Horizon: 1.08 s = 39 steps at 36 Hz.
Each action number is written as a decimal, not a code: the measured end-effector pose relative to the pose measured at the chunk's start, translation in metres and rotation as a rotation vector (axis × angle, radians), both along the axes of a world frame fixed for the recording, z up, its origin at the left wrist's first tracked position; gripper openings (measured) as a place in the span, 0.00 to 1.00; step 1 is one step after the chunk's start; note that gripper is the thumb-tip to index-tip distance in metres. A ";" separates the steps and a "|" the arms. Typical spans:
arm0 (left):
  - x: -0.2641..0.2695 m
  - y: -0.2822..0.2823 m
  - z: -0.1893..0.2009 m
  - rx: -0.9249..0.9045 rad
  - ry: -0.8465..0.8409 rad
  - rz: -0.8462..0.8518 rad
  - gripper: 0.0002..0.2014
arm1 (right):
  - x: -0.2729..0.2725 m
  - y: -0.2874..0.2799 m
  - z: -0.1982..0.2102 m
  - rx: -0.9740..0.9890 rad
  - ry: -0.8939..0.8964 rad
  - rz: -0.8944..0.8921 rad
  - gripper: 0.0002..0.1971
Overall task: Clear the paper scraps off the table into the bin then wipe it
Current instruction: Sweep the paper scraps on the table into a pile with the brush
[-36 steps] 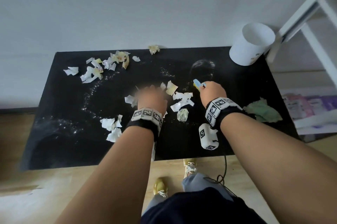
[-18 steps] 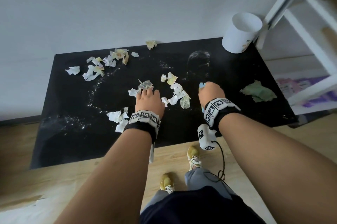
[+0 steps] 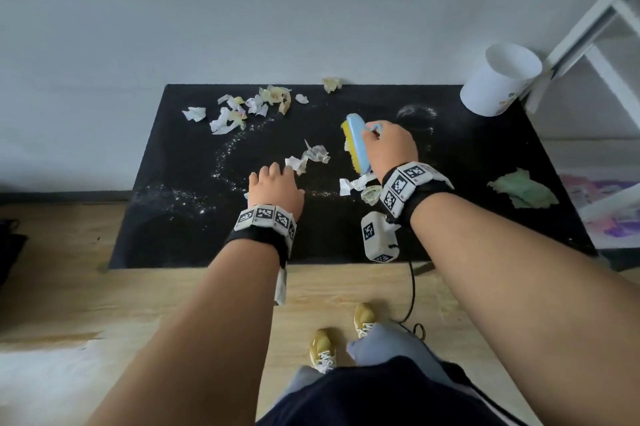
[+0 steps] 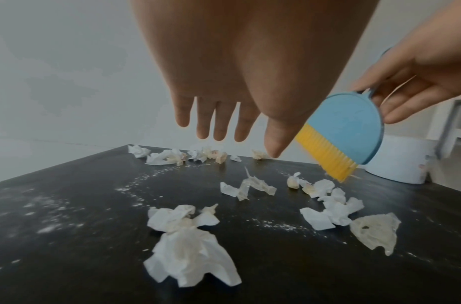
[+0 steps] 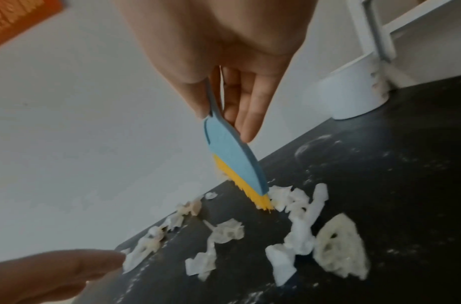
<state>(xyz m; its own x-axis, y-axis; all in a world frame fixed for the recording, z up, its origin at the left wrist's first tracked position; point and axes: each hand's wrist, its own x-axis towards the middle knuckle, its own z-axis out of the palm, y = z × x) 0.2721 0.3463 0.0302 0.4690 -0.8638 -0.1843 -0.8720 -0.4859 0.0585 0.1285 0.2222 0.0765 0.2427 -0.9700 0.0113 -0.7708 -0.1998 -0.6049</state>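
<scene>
Head view: a black table [image 3: 346,235] seen from above, early in the clearing stage. The right hand [image 3: 389,145] pinches the thin handle of a small blue brush [image 3: 356,141] with yellow bristles between thumb and fingers; the bristle edge meets the tabletop beside a cluster of paper scraps [image 3: 356,184] lying just in front of that wrist. The left hand [image 3: 275,188] is held flat above the table, palm down, holding nothing; the left wrist view shows its fingers [image 4: 219,121] straight and slightly spread, clear of the surface. A twisted scrap [image 3: 311,157] lies between the two hands, another crumpled piece [image 4: 188,242] sits under the left wrist, and a larger scatter [image 3: 242,106] remains near the far left edge, with one lone piece [image 3: 331,83] against the wall. White powder [image 3: 221,162] trails across the dark surface. A white bin [image 3: 498,79] stands at the far right corner, well apart from every scrap; whether it holds anything cannot be told. A green cloth [image 3: 524,190] lies untouched near the right edge.

Judged progress: scraps are only being gathered; none is visibly binned, and the wiping step has not begun.
</scene>
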 end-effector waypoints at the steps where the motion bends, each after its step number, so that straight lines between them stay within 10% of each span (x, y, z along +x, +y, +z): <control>1: 0.004 0.006 0.001 -0.004 -0.004 0.021 0.26 | 0.007 0.004 0.001 0.003 -0.008 0.026 0.15; 24: 0.021 0.117 -0.020 0.134 -0.039 0.447 0.22 | 0.105 0.092 -0.055 0.330 0.177 0.621 0.13; 39: 0.018 0.106 -0.028 0.101 0.013 0.519 0.22 | 0.090 0.050 -0.033 0.058 0.238 0.474 0.13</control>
<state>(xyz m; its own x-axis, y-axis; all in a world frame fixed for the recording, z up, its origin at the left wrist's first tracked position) 0.2905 0.4520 0.0025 0.8274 -0.4961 -0.2632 -0.5147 -0.8574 -0.0020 0.2186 0.2717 0.0434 0.6440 -0.7506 -0.1479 -0.7212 -0.5313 -0.4445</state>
